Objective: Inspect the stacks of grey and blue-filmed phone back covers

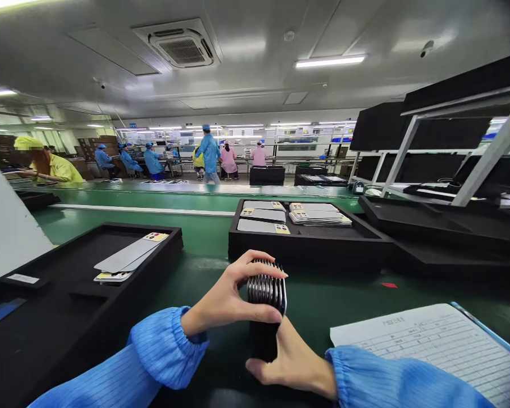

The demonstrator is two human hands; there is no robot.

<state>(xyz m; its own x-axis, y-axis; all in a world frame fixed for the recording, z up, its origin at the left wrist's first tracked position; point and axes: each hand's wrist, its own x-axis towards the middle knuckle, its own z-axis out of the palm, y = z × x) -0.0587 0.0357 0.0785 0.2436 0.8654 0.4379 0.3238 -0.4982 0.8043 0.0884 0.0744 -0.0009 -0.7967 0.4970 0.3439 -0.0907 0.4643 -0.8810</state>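
A stack of thin dark plates with shiny metal edges (266, 290) stands upright in front of me, above the green table. My left hand (242, 286) grips its upper part, fingers over the top and far side, thumb across the near side. Lower down, my right hand (287, 360) holds the stack near its base, thumb at the left and palm at the right; its other fingers are mostly hidden behind the stack. Beyond my hands, a black foam tray (306, 243) holds light plates with yellow ends (321, 214), some piled up.
Another black tray (85, 300) at the left holds several light plates (131, 255). A printed form (425, 340) and a pen (484, 331) lie at the right, near a red scrap (389, 285). Dark trays (442, 232) sit at the right; a person in yellow (55, 164) works at the far left.
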